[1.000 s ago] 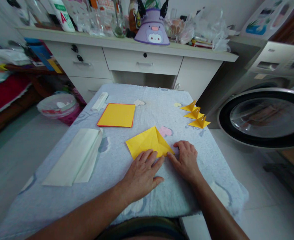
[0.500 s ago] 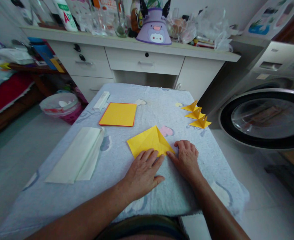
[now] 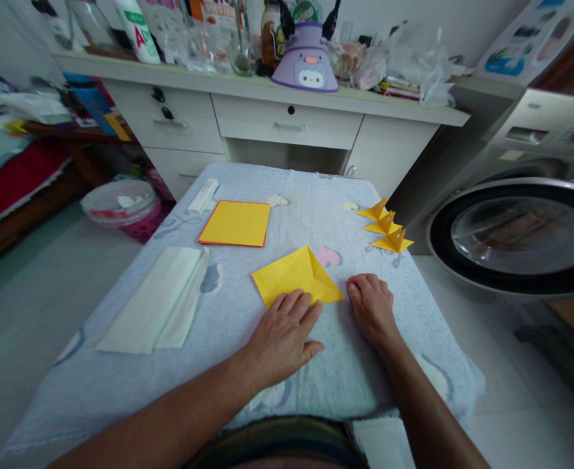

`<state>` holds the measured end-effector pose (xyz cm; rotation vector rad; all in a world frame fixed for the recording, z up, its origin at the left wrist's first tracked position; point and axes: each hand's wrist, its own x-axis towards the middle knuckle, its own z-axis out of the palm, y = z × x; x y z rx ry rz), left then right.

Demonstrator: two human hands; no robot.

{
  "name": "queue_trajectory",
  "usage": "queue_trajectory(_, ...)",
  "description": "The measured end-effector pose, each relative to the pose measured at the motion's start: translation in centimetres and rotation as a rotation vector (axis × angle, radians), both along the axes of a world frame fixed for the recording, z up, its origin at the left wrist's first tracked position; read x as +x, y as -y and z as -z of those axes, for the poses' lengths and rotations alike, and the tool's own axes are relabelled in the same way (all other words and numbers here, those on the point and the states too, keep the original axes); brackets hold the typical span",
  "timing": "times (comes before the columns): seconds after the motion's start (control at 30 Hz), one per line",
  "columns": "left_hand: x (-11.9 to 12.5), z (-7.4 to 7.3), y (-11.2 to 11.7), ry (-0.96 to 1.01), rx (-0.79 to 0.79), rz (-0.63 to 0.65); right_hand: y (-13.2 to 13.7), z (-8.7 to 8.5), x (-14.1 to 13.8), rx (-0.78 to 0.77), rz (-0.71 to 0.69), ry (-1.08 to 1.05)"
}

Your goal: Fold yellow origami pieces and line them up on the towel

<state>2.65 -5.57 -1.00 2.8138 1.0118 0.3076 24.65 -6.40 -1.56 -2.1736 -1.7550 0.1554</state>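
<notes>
A yellow sheet of origami paper, partly folded with creases and a raised point at its far edge, lies on the cloth in front of me. My left hand is flat on its near edge, fingers stretched out and thumb apart, hiding part of that edge. Just off the paper's right corner, my right hand rests on the cloth with its fingers curled in; I see nothing in them. Three small folded yellow paper pieces stand in a row at the far right. A stack of square yellow and orange paper lies farther back, left of centre.
A folded white paper or cloth lies on the left of the table's blue patterned cover. Behind the stack is a narrow white box. A cluttered cabinet stands beyond, with an open washing machine door at the right.
My right hand has shifted right, off the paper's corner, and its thumb has drawn in beside the fingers. My left hand still presses the paper. The view has shifted slightly.
</notes>
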Motion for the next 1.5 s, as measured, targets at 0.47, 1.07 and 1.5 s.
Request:
queue_trajectory(0.47, 0.0, 0.2, 0.1, 0.0, -0.009, -0.006, 0.6, 0.2, -0.1, 0.02, -0.09, 0.057)
queue_trajectory(1.07, -0.4, 0.9, -0.1, -0.017, -0.032, 0.024, 1.0, -0.2, 0.1, 0.179, -0.196, -0.11)
queue_trajectory(1.5, -0.6, 1.2, 0.1, -0.008, -0.01, 0.026, 0.2, -0.2, -0.5, 0.079, -0.277, -0.127)
